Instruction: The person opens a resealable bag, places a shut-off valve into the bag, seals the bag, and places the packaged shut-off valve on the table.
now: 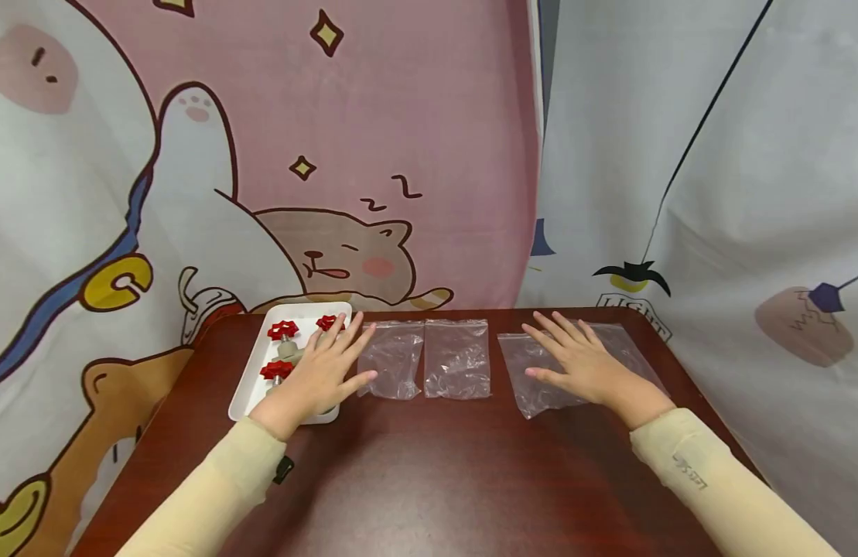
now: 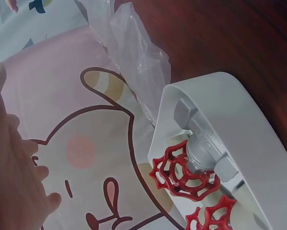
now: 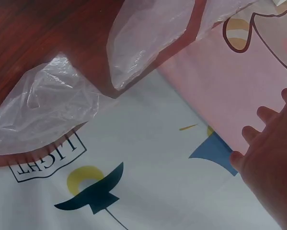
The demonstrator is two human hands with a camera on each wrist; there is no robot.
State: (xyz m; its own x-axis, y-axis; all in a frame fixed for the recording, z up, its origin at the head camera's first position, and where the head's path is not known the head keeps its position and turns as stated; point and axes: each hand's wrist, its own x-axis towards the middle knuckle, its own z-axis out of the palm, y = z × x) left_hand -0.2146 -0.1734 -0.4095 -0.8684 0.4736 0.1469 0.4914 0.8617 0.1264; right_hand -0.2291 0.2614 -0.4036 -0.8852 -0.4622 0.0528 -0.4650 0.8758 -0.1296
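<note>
My left hand (image 1: 322, 371) is spread with straight fingers above the right side of a white tray (image 1: 242, 391) and holds nothing. In the tray lie several valves with red handwheels (image 1: 283, 330); the left wrist view shows a grey metal valve body (image 2: 200, 146) under one red wheel (image 2: 186, 172). My right hand (image 1: 580, 365), fingers also spread, is over a large clear zip bag (image 1: 529, 379) at the right. Between the hands, two smaller clear zip bags, a left one (image 1: 394, 363) and a right one (image 1: 458, 360), lie flat side by side.
The dark red-brown table (image 1: 429, 480) ends at a printed cloth backdrop (image 1: 429, 116) along its far edge. Another cloth wall (image 1: 735, 193) stands at the right. A small black object (image 1: 284, 469) shows beside the left cuff.
</note>
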